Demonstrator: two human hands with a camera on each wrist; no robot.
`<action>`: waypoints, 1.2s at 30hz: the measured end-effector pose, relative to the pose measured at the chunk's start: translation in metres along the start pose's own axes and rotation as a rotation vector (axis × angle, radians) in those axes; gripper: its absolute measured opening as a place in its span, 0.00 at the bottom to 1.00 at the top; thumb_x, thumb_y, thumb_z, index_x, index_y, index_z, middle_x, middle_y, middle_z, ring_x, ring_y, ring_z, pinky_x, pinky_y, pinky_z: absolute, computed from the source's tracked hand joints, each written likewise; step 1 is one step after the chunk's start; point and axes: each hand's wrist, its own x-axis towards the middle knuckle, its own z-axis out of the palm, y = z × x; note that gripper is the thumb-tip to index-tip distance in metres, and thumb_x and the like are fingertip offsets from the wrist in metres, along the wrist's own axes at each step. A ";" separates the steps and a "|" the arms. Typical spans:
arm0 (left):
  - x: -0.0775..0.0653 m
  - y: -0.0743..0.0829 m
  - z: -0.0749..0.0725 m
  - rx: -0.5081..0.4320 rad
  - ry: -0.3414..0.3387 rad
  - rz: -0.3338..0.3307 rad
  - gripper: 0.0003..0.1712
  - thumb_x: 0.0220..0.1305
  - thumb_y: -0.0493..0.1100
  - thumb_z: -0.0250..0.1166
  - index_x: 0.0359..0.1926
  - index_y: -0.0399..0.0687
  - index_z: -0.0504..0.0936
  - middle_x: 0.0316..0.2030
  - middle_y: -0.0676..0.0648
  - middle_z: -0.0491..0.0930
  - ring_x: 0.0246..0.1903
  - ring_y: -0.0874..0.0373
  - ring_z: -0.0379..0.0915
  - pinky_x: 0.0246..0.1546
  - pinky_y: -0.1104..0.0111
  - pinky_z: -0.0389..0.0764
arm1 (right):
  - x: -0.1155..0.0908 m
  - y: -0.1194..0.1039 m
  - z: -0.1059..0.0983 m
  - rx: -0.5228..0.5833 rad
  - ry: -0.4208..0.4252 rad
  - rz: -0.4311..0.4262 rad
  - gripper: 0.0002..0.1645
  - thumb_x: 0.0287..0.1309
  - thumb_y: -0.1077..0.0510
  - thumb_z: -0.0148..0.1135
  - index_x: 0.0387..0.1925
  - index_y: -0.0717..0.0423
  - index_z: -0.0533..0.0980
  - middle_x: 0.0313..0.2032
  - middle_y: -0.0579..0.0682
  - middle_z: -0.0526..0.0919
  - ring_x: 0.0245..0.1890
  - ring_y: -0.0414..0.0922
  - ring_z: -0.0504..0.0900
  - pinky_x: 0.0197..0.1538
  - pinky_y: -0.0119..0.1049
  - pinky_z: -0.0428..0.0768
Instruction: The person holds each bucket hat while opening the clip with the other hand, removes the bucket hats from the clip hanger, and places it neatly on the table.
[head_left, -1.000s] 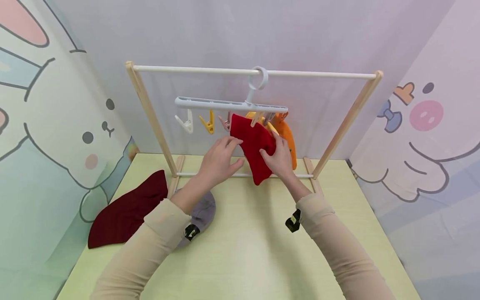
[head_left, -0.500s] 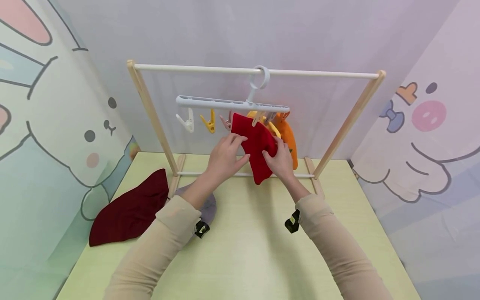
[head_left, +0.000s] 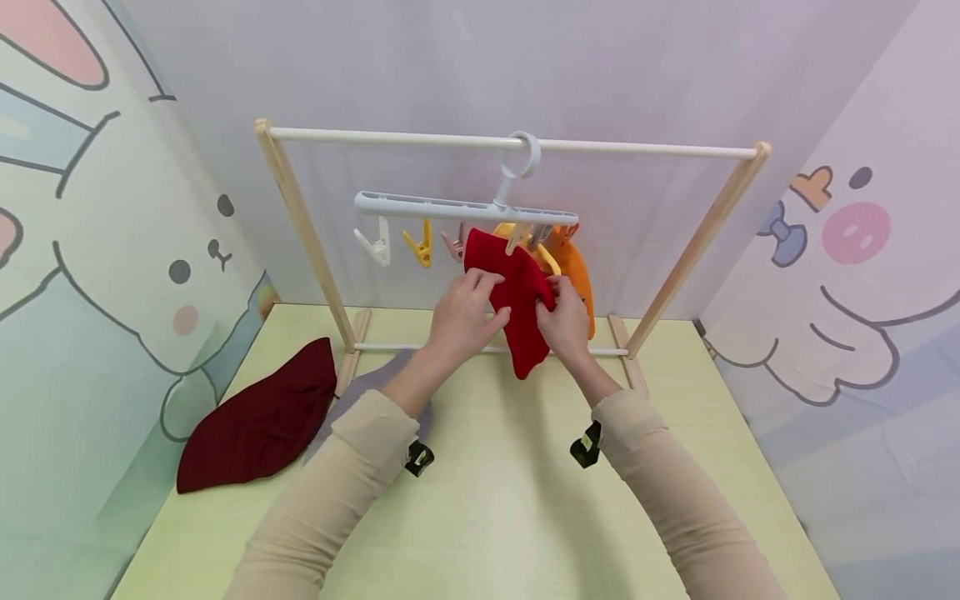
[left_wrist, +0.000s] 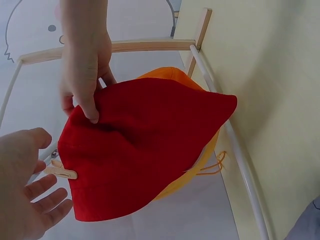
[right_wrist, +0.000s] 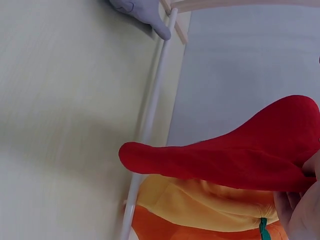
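Note:
A red bucket hat (head_left: 517, 304) hangs from the pale blue hanger (head_left: 427, 207), caught at its upper edge by a beige clip (left_wrist: 61, 173). My right hand (head_left: 564, 321) pinches the hat's right side, thumb in front and fingers behind the cloth. At the hat's left edge is my left hand (head_left: 467, 315), its fingers loosely spread and gripping nothing; in the left wrist view it lies beside the clip. Behind the red one hang a yellow hat (right_wrist: 200, 200) and an orange hat (head_left: 576, 279), partly hidden.
A wooden rack with a white rod (head_left: 637, 148) carries the hanger. White (head_left: 378, 243), yellow (head_left: 422, 245) and pink (head_left: 455, 243) clips dangle bare on the left. A dark red hat (head_left: 262, 421) and a grey hat (head_left: 367, 387) lie on the table, the grey one partly under my left forearm.
My left hand has moved right, closer over the red hat's left side. The right hand stays at the hat's right side; the hat's lower tip has shifted slightly right and down.

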 end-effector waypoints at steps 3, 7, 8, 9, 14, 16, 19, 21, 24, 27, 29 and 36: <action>0.002 0.002 0.000 0.005 -0.004 -0.018 0.24 0.51 0.49 0.61 0.49 0.48 0.71 0.44 0.48 0.70 0.41 0.57 0.67 0.36 0.69 0.74 | -0.001 -0.001 -0.002 -0.008 0.020 -0.014 0.17 0.50 0.59 0.57 0.44 0.53 0.69 0.38 0.51 0.77 0.35 0.46 0.76 0.37 0.42 0.75; 0.006 0.007 -0.001 0.010 -0.004 -0.050 0.25 0.51 0.50 0.61 0.50 0.47 0.69 0.44 0.48 0.70 0.41 0.56 0.67 0.35 0.68 0.75 | -0.003 -0.002 -0.003 -0.001 0.038 -0.022 0.14 0.50 0.60 0.56 0.41 0.55 0.70 0.36 0.51 0.76 0.33 0.46 0.75 0.35 0.40 0.75; 0.006 0.008 -0.001 0.011 -0.006 -0.058 0.25 0.51 0.50 0.61 0.51 0.47 0.69 0.45 0.48 0.70 0.41 0.56 0.67 0.35 0.67 0.75 | -0.004 -0.002 -0.004 0.004 0.040 -0.021 0.14 0.50 0.60 0.56 0.41 0.55 0.70 0.36 0.51 0.76 0.32 0.46 0.75 0.35 0.40 0.76; 0.007 0.009 -0.001 0.016 -0.011 -0.068 0.26 0.51 0.50 0.60 0.51 0.48 0.69 0.45 0.48 0.70 0.42 0.56 0.67 0.35 0.67 0.75 | -0.005 -0.003 -0.004 0.009 0.044 -0.023 0.13 0.50 0.60 0.56 0.41 0.56 0.70 0.35 0.51 0.76 0.32 0.46 0.75 0.34 0.40 0.76; 0.012 0.016 -0.002 0.020 -0.051 -0.105 0.28 0.51 0.51 0.60 0.52 0.48 0.67 0.46 0.47 0.69 0.44 0.55 0.66 0.38 0.65 0.75 | -0.012 -0.005 -0.005 0.032 0.073 -0.033 0.12 0.51 0.60 0.56 0.40 0.57 0.71 0.35 0.51 0.75 0.31 0.46 0.75 0.33 0.39 0.76; 0.014 0.019 -0.001 0.019 -0.060 -0.111 0.28 0.51 0.52 0.60 0.53 0.48 0.67 0.47 0.47 0.69 0.45 0.55 0.66 0.38 0.65 0.75 | -0.015 -0.006 -0.005 0.037 0.084 -0.037 0.12 0.50 0.61 0.56 0.39 0.57 0.71 0.34 0.51 0.75 0.31 0.46 0.75 0.32 0.39 0.76; 0.018 0.023 -0.001 0.019 -0.055 -0.116 0.29 0.51 0.52 0.60 0.54 0.48 0.66 0.47 0.47 0.69 0.45 0.55 0.66 0.38 0.65 0.75 | -0.018 -0.008 -0.005 0.038 0.096 -0.039 0.12 0.50 0.61 0.56 0.39 0.57 0.71 0.34 0.51 0.75 0.31 0.46 0.74 0.32 0.39 0.76; 0.021 0.025 0.000 0.036 -0.047 -0.114 0.29 0.52 0.52 0.59 0.54 0.47 0.66 0.47 0.47 0.69 0.44 0.55 0.66 0.40 0.65 0.75 | -0.019 -0.010 -0.005 0.035 0.100 -0.037 0.12 0.49 0.61 0.57 0.38 0.57 0.71 0.33 0.51 0.75 0.31 0.46 0.74 0.32 0.39 0.76; 0.027 0.028 0.000 0.065 -0.042 -0.131 0.30 0.52 0.53 0.58 0.55 0.47 0.66 0.47 0.46 0.69 0.43 0.55 0.66 0.40 0.66 0.74 | -0.021 -0.012 -0.006 0.041 0.094 -0.025 0.11 0.49 0.61 0.56 0.38 0.57 0.71 0.34 0.51 0.75 0.31 0.46 0.74 0.31 0.39 0.75; 0.032 0.031 0.000 0.097 -0.060 -0.160 0.31 0.52 0.54 0.57 0.56 0.48 0.64 0.47 0.46 0.68 0.41 0.54 0.65 0.40 0.66 0.74 | -0.023 -0.014 -0.006 0.053 0.081 -0.016 0.12 0.49 0.61 0.57 0.38 0.57 0.70 0.34 0.51 0.75 0.31 0.46 0.73 0.31 0.39 0.76; 0.034 0.033 -0.001 0.112 -0.074 -0.183 0.31 0.52 0.54 0.57 0.56 0.48 0.63 0.48 0.46 0.68 0.41 0.54 0.65 0.39 0.65 0.75 | -0.025 -0.015 -0.006 0.056 0.079 -0.015 0.12 0.49 0.61 0.57 0.38 0.57 0.70 0.34 0.51 0.75 0.31 0.45 0.73 0.31 0.38 0.76; 0.044 0.038 -0.004 0.165 -0.076 -0.196 0.33 0.53 0.54 0.56 0.57 0.47 0.61 0.48 0.45 0.68 0.40 0.52 0.66 0.38 0.64 0.75 | -0.031 -0.018 -0.004 0.066 0.094 -0.041 0.12 0.47 0.61 0.58 0.37 0.57 0.71 0.34 0.50 0.75 0.29 0.45 0.74 0.30 0.36 0.76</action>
